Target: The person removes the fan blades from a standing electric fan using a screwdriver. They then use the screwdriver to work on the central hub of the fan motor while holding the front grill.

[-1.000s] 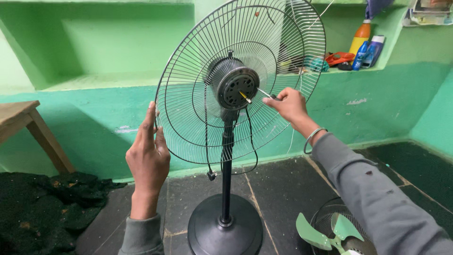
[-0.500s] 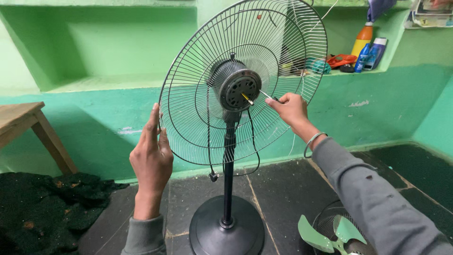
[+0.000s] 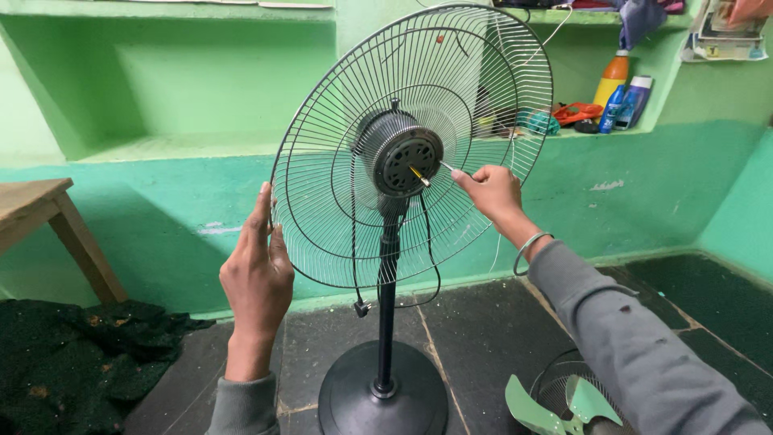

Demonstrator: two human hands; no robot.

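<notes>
A black pedestal fan stands in front of me with its blades off. Its rear wire guard (image 3: 338, 209) is mounted around the grey motor (image 3: 398, 157), whose shaft sticks out toward me. My left hand (image 3: 256, 270) grips the guard's left rim. My right hand (image 3: 489, 192) is shut on a thin metal tool (image 3: 448, 167) whose tip points at the motor face, just right of the shaft. The fan's pole runs down to a round black base (image 3: 382, 399).
A green fan blade (image 3: 555, 407) lies on another wire guard at the bottom right. Bottles (image 3: 624, 89) and clutter sit on a green wall shelf. A wooden table (image 3: 44, 213) stands at left, above dark cloth (image 3: 72, 362) on the floor.
My right hand has shifted slightly left, bringing the tool tip closer to the motor face. My left hand stays on the guard rim. The view has tilted a little.
</notes>
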